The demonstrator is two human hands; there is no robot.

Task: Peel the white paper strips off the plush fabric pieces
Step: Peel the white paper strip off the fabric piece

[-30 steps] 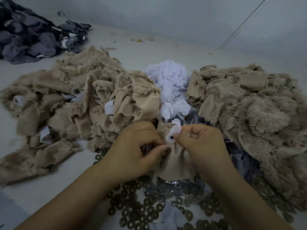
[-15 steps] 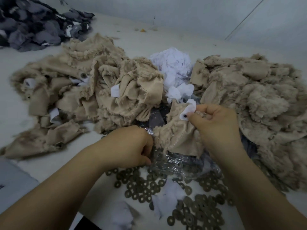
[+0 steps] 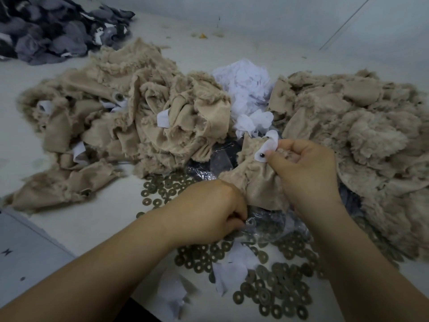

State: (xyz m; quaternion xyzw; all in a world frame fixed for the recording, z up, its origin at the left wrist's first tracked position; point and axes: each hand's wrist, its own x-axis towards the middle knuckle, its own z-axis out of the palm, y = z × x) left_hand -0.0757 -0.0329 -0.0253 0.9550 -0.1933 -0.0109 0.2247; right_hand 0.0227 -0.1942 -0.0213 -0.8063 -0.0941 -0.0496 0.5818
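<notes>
In the head view, the right hand (image 3: 308, 173) is gripping a tan plush piece (image 3: 257, 182) bunched in its curled fingers, its thumb pressing beside a white paper strip (image 3: 267, 148) that is curling up off the fabric; a small dark bead-like eye (image 3: 261, 155) is poking through the strip's lower end. This piece is being held just above the middle of the tabletop (image 3: 97, 219), between the two big tan heaps. The left hand (image 3: 209, 212) is curled low over a crinkled clear plastic bag (image 3: 253, 224) among scattered ring washers (image 3: 274, 296), apparently pinching something small there, though what it is cannot be made out. With only one hand on the fabric, the likely trouble is that the strip is going to tear around the eye instead of coming away whole, leaving a ring of paper stuck under the bead; a one-handed pull could also stretch the plush or let it slip from the fingers. The unpeeled heap (image 3: 144, 126) toward the left edge is showing more strips, the right heap (image 3: 362, 126) is showing none, and a mound of discarded paper (image 3: 246, 91) is sitting between them, so a dropped piece could be landing in the wrong pile.
</notes>
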